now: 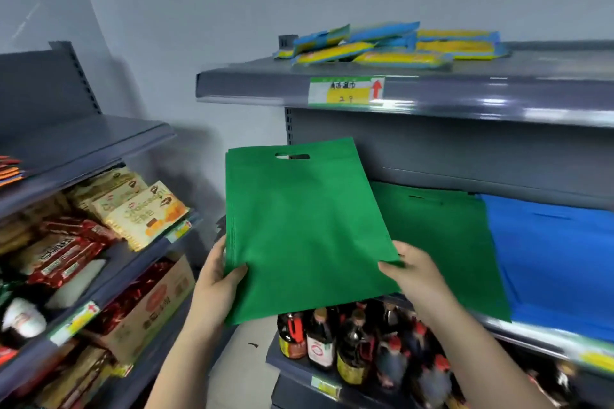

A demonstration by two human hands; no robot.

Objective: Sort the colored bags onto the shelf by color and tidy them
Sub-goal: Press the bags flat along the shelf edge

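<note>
1. While both arms reach up from the bottom of the frame, a person's left hand (219, 279) grips the left edge of a stack of green bags (299, 229), thumb on the front face and fingers curled behind.
2. Opposite it, the right hand (415, 272) pinches the stack's lower right corner, thumb on top and fingers tucked under.
3. Held in the air between two shelving units, the stack tilts slightly, its cut-out handle slot at the top and several layered edges showing down its left side.
4. Below the stack, dark sauce bottles (352, 345) with red caps crowd a lower shelf.
5. At left, snack packets (139, 212) and a cardboard carton (149, 309) fill the side rack's shelves.
6. Just behind the right hand, another green bag (442, 242) lies flat on the middle shelf (545, 335) of the right-hand unit, its near edge overhanging the shelf lip.
7. Beside it on the right, touching or slightly overlapping, blue bags (551, 259) lie on the same shelf.
8. Higher and farther back, a price label (345, 90) with a red arrow sits on the top shelf's front rail.
9. Above that, blue-and-yellow packets (392, 46) lie loosely piled against a grey wall.
</note>
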